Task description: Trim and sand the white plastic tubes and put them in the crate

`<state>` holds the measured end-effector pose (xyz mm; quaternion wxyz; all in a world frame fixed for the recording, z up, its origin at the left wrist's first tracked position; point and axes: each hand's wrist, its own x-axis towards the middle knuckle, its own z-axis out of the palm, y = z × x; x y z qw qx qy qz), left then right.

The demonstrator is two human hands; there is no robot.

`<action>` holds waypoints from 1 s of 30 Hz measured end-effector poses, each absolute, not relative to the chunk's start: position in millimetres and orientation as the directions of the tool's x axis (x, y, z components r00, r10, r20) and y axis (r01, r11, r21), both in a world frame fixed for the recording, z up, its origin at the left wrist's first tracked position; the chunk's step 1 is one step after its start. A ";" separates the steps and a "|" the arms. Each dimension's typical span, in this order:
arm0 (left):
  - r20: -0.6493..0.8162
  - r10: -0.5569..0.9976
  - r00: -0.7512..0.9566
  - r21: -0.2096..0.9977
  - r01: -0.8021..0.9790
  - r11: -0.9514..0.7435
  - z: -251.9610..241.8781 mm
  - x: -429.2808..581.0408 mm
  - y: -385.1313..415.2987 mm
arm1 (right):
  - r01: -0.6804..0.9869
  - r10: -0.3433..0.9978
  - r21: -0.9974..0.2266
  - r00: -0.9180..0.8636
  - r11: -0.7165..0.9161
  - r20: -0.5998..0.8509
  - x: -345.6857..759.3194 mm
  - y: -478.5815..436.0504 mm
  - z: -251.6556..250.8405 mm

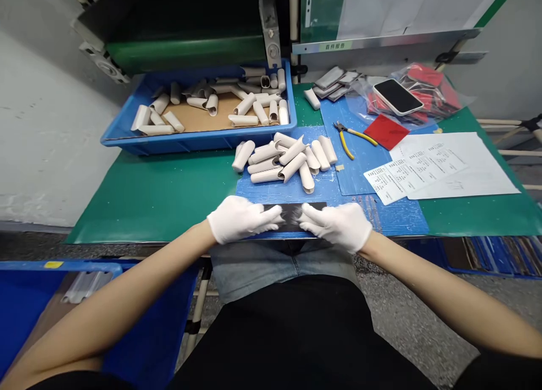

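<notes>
A green-matted workbench (148, 201) spans the frame, with a blue plastic tray (199, 141) of rolled paper tubes (220, 105) at upper centre and more loose tubes (275, 161) on a blue mat just below. At bottom centre, the white-gloved left hand (241, 219) and white-gloved right hand (339, 226) lie on a black sheet (292, 216), fingers pressed together, tips nearly meeting. Pinching? Cannot tell.

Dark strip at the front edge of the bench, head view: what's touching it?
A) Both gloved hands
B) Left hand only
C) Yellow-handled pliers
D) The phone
A. The white-gloved left hand and right hand both have their fingers on the dark strip, one from each end.
</notes>
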<state>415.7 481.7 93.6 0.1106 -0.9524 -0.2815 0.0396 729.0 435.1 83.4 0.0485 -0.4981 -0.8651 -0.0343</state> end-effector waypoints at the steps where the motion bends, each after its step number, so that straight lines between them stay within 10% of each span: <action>1: -0.008 0.549 0.836 -0.235 0.532 -0.813 93.5 416.9 481.2 | 0.871 0.866 0.014 -0.489 0.491 0.106 727.1 434.7 83.6; 17: -0.038 0.710 0.703 -0.357 0.654 -0.667 125.9 399.6 463.6 | 0.835 0.848 0.237 -0.525 0.497 0.068 748.4 427.2 126.2; 22: -0.120 0.626 0.771 -0.109 0.616 -0.780 111.8 398.0 449.1 | 0.790 0.790 0.024 -0.613 0.613 -0.004 751.1 410.2 87.6; 30: -0.001 0.667 0.745 -0.188 0.655 -0.732 102.4 391.3 447.5 | 0.864 0.835 0.040 -0.497 0.503 0.236 744.7 407.6 72.8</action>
